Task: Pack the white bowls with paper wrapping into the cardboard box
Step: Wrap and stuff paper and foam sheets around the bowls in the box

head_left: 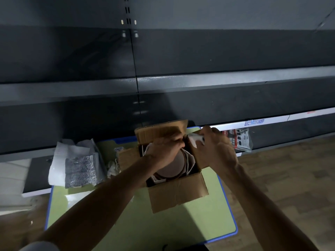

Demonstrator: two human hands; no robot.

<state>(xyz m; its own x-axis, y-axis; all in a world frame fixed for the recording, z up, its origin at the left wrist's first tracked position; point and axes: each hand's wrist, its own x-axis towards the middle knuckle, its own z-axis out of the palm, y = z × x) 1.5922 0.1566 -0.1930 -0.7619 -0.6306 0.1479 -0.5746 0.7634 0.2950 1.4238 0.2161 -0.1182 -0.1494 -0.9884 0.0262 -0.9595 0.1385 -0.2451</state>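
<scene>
An open cardboard box (178,192) stands on a small green table (163,225), its flaps spread outward. Inside it a stack of bowls (171,166) shows, with white paper around its rim. My left hand (166,148) reaches into the box at its far right corner, fingers pinched together on the paper there. My right hand (213,144) is over the box's right flap and grips a crumpled piece of white paper (194,137). The two hands nearly touch above the far right corner.
A pile of white wrapping paper and a silvery foil sheet (79,168) lies at the table's left edge. Dark metal shelving (163,84) rises right behind the table. A printed packet (239,139) hangs on the shelf to the right. Wooden floor lies on the right.
</scene>
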